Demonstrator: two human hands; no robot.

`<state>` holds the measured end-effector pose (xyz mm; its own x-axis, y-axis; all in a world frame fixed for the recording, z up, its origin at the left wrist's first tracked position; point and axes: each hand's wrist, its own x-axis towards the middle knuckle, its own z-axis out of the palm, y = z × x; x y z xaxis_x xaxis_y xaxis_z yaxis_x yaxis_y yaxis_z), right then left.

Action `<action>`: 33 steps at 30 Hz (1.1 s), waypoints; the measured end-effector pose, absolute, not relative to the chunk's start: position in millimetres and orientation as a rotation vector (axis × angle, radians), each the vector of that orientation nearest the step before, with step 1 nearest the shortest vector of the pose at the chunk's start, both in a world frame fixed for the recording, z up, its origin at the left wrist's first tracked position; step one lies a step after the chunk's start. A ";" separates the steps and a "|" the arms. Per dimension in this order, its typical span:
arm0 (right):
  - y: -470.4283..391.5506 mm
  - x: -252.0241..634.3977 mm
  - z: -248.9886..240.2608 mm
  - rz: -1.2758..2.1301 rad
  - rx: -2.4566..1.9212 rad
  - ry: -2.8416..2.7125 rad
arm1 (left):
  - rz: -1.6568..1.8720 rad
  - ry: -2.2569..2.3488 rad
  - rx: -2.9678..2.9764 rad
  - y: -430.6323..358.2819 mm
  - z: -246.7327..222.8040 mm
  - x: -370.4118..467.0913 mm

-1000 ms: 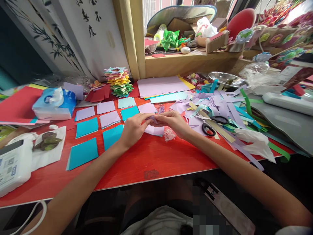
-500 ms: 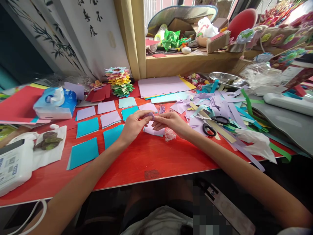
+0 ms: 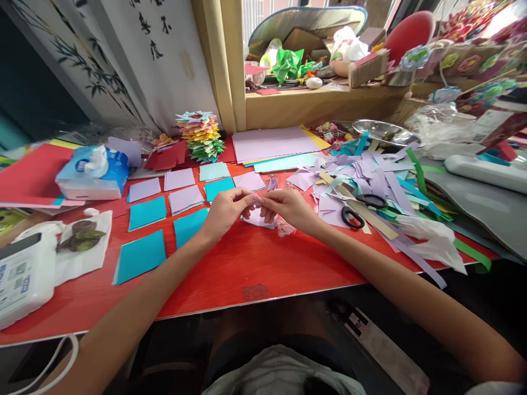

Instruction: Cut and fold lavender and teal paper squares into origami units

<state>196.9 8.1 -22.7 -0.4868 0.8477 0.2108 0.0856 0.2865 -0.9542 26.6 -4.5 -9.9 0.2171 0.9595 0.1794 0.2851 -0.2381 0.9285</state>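
My left hand [image 3: 229, 213] and my right hand [image 3: 289, 209] meet over the red table, fingertips pinched on a small folded purple paper [image 3: 257, 201] that the fingers mostly cover. Just beneath them lies a purple square sheet [image 3: 260, 218]. A small folded purple piece [image 3: 272, 184] stands behind my right hand. To the left are stacks of blue squares [image 3: 147, 213] and purple squares [image 3: 185, 199]. Black-handled scissors [image 3: 352, 217] rest on paper to the right of my right hand.
Paper strips [image 3: 382, 181] heap up on the right side of the red table [image 3: 230, 280]. A tissue pack [image 3: 94, 173] and a white device [image 3: 27, 280] are at left. Behind stand a layered paper tower [image 3: 200, 137], large purple sheets [image 3: 275, 144] and a metal bowl [image 3: 385, 133].
The fingertips have closed further around the small purple paper, and less of it shows. The fingers of my right hand are more curled.
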 end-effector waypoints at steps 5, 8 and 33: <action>10.3 198.0 -22.7 1.439 -0.829 -1.815 | 1.059 1.208 1.735 -3.8 -13.3 26.4; 11.1 198.7 -21.6 1.431 -0.811 -1.778 | 1.054 1.186 1.732 -3.3 -12.2 26.6; 4.3 200.4 -14.9 1.251 -0.842 -2.037 | 1.020 1.280 1.897 -4.0 -11.0 24.6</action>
<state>200.4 4.3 -14.9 -0.6203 0.7679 0.1596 0.2049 0.3550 -0.9121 24.6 -4.0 -11.0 0.2300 0.9398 0.2526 0.4562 -0.3334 0.8251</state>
